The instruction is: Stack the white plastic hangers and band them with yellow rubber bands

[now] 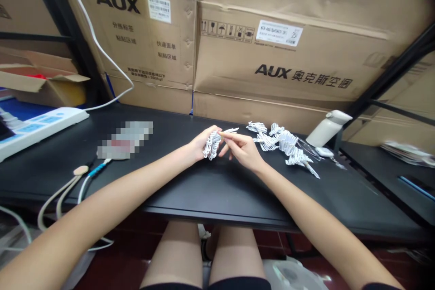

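A bundle of white, wire-like strands (212,145) is held above the black table by my left hand (201,141), whose fingers are wrapped round it and partly hidden. My right hand (242,148) is at the bundle's right side, thumb and forefinger pinched together at its upper end, with strand ends sticking out past them. The other fingers are curled below. To the right of my right hand, several similar white bundles (288,142) lie in a loose pile on the table.
Behind the black table (204,190) stand large cardboard boxes (231,63). A cream bottle (324,130) stands at right, near a metal post. At left are a white power strip (44,129), a blurred-out device (125,140), cables and an open carton (50,86).
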`<state>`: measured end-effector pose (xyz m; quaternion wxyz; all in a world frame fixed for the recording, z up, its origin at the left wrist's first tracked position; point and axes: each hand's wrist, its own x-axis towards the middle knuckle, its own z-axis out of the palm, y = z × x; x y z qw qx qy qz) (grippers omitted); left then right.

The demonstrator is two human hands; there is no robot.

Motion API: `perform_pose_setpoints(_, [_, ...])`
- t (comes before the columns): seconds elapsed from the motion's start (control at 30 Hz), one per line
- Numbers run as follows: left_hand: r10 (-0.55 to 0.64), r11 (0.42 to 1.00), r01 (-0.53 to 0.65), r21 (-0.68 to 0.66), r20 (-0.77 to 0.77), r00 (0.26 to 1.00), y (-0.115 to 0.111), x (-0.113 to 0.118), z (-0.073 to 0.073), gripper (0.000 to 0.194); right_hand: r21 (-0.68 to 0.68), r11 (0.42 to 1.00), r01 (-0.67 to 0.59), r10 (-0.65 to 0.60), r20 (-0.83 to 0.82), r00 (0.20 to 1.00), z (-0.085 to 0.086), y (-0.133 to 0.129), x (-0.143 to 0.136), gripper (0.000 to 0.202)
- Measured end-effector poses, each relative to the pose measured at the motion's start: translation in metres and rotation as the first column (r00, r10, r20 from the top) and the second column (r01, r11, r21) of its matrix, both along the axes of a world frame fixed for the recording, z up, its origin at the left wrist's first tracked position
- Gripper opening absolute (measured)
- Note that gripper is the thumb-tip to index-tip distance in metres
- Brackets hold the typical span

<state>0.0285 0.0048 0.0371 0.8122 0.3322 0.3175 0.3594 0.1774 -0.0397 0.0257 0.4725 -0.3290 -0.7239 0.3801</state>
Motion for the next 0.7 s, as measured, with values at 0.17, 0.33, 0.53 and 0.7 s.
perform_pose_setpoints(0.17, [0.017, 1.0, -0.016, -0.015, 0.035, 0.999, 0.004, -0.003, -0.001, 0.021, -0.168, 0.984, -0.057, 0.04, -0.105, 0.994, 0.012, -0.002, 0.001, 0.043])
perform_pose_setpoints(0.33, [-0.03, 0.999, 0.031, -0.044, 0.02, 0.999, 0.009, -0.006, -0.002, 0.017, -0.3, 0.942, -0.15, 0.102, -0.169, 0.98, 0.025, 0.001, 0.011, 0.04])
perform_pose_setpoints(0.53, [-0.133, 0.988, 0.131, -0.086, -0.027, 0.991, 0.008, -0.008, 0.002, 0.019, -0.353, 0.904, -0.241, 0.167, -0.226, 0.96, 0.034, 0.002, 0.023, 0.031])
perform_pose_setpoints(0.7, [-0.277, 0.96, 0.268, -0.08, -0.14, 0.951, 0.006, -0.013, 0.005, 0.018, -0.468, 0.811, -0.351, 0.303, -0.177, 0.936, 0.039, 0.002, 0.034, 0.033])
